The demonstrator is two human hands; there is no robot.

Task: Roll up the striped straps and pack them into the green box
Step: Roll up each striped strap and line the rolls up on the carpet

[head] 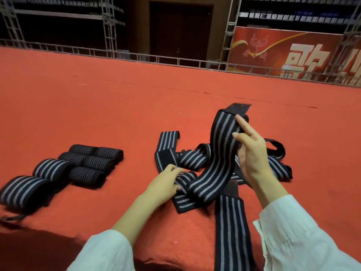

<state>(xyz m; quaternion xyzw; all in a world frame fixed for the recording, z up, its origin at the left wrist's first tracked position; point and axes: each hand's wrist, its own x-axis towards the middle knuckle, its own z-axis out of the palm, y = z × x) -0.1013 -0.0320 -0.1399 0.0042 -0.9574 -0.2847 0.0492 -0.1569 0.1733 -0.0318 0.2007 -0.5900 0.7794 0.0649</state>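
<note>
Striped straps point(192, 159) lie in a loose tangle on the red carpet point(117, 118) in front of me, one of them trailing back toward me between my white sleeves point(105, 251). My left hand point(166, 185) is low at the near edge of the tangle, fingers curled and pinching a strap there. My right hand point(252, 155) is lifted above the heap, thumb and fingers closed round the raised strap point(218, 153), forefinger stretched up along it. The strap's dark fastening end point(239, 108) flops over the top. Whether both hands have the same strap, I cannot tell. To my left, apart from the tangle, rolled straps point(78, 165) sit in two rows, touching one another. The green box is not in view. Beyond the carpet run a metal railing point(175, 59) and a red banner point(283, 51).

The raised strap crosses its neighbours, so pulling it free could, I judge, drag others along or knot the heap tighter. The webbing looks limp and stretchy, so a slack start would likely give a loose coil that springs open. The fastening end could also snag on other straps.
</note>
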